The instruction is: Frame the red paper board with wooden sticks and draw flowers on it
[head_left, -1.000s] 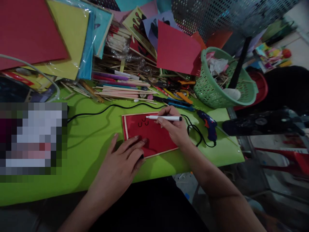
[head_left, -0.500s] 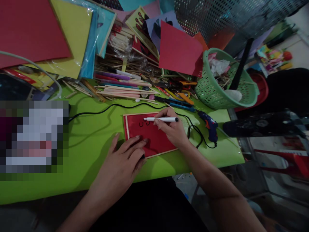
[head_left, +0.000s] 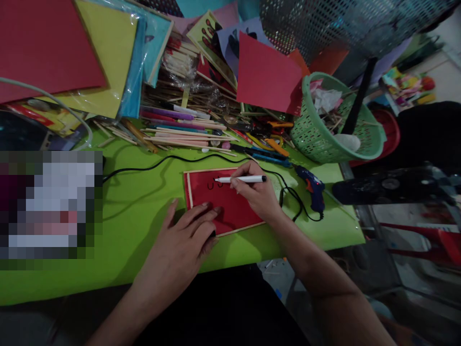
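- Dim, muted light overall, its source out of view
- Green bench point(head_left: 126, 259) brightest toward the right, near the glue gun point(head_left: 313, 190), and darker at lower left
- Soft shadow beside the left hand point(head_left: 176, 250), and a faint one below the black cable point(head_left: 144, 169)
- Thin, pale glare streaks on the clear plastic wrap point(head_left: 131, 72)
- White marker point(head_left: 248, 179) fairly crisp; red chair point(head_left: 444, 240) at the right edge soft and smeared
- Wide-angle stretching toward the edges
- Coarse pixelation hides a block at left
- Deep black beneath the bench, detail lost
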`<state>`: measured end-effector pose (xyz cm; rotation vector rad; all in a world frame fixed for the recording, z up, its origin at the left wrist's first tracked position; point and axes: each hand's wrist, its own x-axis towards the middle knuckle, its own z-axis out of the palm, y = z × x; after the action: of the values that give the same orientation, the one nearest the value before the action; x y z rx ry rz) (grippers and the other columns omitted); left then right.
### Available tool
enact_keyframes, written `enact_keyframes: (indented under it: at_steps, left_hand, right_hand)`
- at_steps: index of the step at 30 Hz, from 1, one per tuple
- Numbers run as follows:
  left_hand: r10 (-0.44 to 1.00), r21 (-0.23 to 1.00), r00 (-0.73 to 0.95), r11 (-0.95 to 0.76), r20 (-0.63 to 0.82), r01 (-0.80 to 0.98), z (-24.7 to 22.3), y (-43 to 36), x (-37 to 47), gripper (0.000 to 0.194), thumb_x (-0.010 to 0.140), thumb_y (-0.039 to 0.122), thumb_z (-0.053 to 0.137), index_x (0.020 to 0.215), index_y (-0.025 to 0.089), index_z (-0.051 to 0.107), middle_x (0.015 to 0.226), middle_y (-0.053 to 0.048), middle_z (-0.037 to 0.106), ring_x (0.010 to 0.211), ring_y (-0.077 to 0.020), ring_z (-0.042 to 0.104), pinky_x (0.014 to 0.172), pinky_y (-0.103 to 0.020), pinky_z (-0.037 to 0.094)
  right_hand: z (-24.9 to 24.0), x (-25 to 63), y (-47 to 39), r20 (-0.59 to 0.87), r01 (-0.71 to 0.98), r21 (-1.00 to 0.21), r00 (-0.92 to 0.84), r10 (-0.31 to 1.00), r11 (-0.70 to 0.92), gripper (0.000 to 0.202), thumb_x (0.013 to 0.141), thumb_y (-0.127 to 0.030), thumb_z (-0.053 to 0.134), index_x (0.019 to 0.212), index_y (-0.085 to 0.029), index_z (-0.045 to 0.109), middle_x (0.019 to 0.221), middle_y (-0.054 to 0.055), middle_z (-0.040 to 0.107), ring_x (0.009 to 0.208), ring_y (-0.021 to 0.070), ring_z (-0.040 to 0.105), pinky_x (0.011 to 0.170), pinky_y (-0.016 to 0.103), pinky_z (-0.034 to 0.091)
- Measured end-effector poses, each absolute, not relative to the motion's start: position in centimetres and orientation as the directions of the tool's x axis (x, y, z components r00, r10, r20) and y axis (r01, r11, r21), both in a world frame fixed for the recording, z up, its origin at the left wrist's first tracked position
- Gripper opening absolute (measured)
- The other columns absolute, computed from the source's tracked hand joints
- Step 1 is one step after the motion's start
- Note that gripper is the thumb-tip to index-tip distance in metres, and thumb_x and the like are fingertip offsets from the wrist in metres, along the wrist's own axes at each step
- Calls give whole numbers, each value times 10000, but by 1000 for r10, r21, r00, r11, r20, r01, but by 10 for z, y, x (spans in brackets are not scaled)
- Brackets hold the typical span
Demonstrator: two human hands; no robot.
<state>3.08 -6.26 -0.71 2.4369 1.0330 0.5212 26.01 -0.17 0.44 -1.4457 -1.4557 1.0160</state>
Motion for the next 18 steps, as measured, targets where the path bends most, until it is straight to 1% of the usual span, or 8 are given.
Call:
enact_keyframes:
  at_steps: [4, 8, 11, 13, 15, 18]
  left_hand:
    - [732, 508, 655, -643, 188, 573, -8, -62, 31, 140, 1057, 282, 486, 1079, 242, 617, 1443, -55, 670, 1382, -282, 584, 1283, -679, 147]
    - [725, 501, 663, -650, 186, 571, -9, -62, 30, 126, 1055, 268, 490, 1087, 240, 609, 1454, -54, 662, 1394, -280, 573, 1281, -675, 157]
    - [719, 498, 669, -657, 186, 567, -9, -62, 29, 119, 1054, 259, 492, 1075, 236, 607, 1450, -54, 665, 1401, -281, 567, 1274, -679, 179]
    - [718, 492, 667, -662, 198, 566, -8, -63, 29, 123, 1056, 261, 490, 1071, 236, 609, 1450, -57, 664, 1407, -281, 562, 1273, -681, 181]
    - [725, 489, 656, -660, 213, 571, -7, -63, 29, 137, 1057, 266, 488, 1088, 237, 618, 1444, -58, 668, 1414, -280, 556, 1278, -680, 175]
    - [732, 492, 638, -657, 236, 571, -6, -64, 29, 150, 1056, 268, 485, 1087, 231, 627, 1414, -61, 689, 1396, -286, 573, 1275, -684, 188]
  right_hand:
    - [1, 265, 0, 37, 232, -973, 63, 997, 22, 190, 905, -391, 705, 922, -246, 584, 800, -16, 649, 703, 145, 593, 623, 287, 449]
    - [0, 269, -1, 93, 152, -985, 95, 991, 78, 192, 915, -406, 719, 999, -266, 620, 869, -12, 652, 768, 151, 634, 658, 289, 481]
    - [1, 269, -4, 83, 176, -982, 79, 993, 68, 213, 893, -422, 749, 1024, -274, 668, 963, 6, 658, 827, 167, 641, 714, 314, 495]
    - [3, 269, -6, 54, 197, -980, 57, 997, 41, 222, 879, -436, 759, 1010, -271, 689, 988, 16, 669, 860, 184, 644, 738, 328, 497]
    - [4, 268, -6, 40, 195, -980, 29, 999, 34, 201, 873, -428, 762, 972, -265, 702, 953, 13, 681, 843, 182, 632, 741, 329, 490]
    - [5, 266, -6, 58, 161, -985, -2, 998, 57, 131, 873, -362, 765, 941, -260, 719, 910, -3, 689, 786, 156, 598, 722, 311, 468]
